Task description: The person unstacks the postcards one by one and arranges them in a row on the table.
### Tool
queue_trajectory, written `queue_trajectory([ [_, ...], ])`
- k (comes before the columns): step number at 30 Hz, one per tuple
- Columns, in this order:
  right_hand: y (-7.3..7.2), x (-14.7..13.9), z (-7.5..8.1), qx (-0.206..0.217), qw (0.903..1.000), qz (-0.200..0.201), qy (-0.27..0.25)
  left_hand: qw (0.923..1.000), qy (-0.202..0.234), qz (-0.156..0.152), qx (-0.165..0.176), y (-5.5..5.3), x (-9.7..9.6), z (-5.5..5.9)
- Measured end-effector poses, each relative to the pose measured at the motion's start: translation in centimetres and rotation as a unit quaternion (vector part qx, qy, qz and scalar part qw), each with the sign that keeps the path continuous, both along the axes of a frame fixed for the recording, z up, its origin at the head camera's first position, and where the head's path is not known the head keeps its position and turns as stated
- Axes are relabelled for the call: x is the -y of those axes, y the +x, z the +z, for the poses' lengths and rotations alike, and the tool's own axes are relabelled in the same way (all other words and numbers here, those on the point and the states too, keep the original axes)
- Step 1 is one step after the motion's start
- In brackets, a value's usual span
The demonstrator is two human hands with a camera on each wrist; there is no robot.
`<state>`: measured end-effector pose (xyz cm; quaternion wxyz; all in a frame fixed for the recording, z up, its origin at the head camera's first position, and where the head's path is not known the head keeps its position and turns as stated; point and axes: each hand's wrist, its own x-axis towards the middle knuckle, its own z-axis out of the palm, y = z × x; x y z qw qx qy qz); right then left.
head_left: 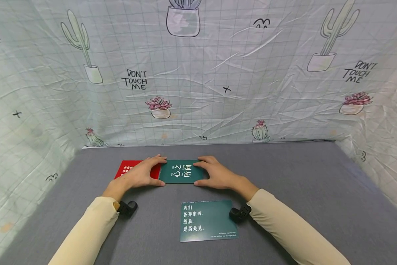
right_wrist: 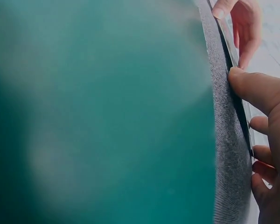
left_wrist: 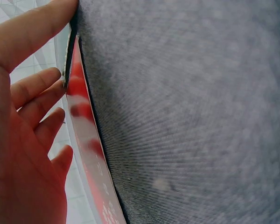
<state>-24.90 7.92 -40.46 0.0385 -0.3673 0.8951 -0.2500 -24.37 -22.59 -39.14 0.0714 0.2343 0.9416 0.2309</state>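
My left hand [head_left: 139,174] and right hand [head_left: 220,175] hold a dark green card [head_left: 181,171] with white Chinese characters between them, one at each end. Each thumb lies along the near edge, and the fingers reach over to the far edge. Under the left hand lies a red card [head_left: 127,167] with white writing, partly hidden by that hand. The left wrist view shows the red card [left_wrist: 84,123] flat on the cloth, with the green card's thin edge above its far end. In the right wrist view, the right hand [right_wrist: 266,95] pinches the card's edge.
A second dark green card [head_left: 211,221] with white lines of text lies closer to me, partly under the right wrist's black camera [head_left: 239,214]. Grey cloth [head_left: 284,176] covers the table. A cactus-print curtain [head_left: 198,81] hangs behind and along both sides.
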Motion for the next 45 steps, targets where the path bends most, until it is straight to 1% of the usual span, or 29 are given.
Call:
queue_trajectory([
  [7, -0.1, 0.1, 0.0, 0.001, 1.0000, 0.004, 0.005, 1.0000, 0.002, 0.001, -0.002, -0.1, 0.0, -0.1],
  [15, -0.2, 0.1, 0.1, -0.005, 0.9999, 0.014, -0.001, 1.0000, 0.002, 0.001, -0.006, -0.1, 0.1, -0.1],
  [23, -0.3, 0.1, 0.2, 0.006, 0.9999, 0.006, 0.008, 1.0000, 0.004, 0.008, -0.004, -0.1, 0.3, -0.2],
  [33, -0.2, 0.2, 0.4, 0.009, 0.9999, 0.006, 0.003, 1.0000, -0.003, 0.003, -0.005, -0.2, 0.2, -0.3],
  [37, -0.1, 0.0, 0.5, 0.013, 0.9999, 0.001, 0.000, 1.0000, -0.004, -0.002, -0.006, -0.1, 0.1, -0.1],
  [40, 0.0, -0.2, 0.7, 0.013, 0.9998, 0.002, -0.016, 1.0000, 0.001, 0.001, -0.007, 0.1, 0.1, 0.2],
  [44, 0.2, -0.7, 1.1, 0.007, 0.9993, 0.004, -0.037, 0.9998, 0.008, 0.006, -0.016, 0.4, -0.2, 0.8],
  [45, 0.2, -0.9, 1.2, 0.005, 0.9991, 0.004, -0.041, 0.9997, 0.010, 0.003, -0.022, 0.5, -0.3, 1.0],
])
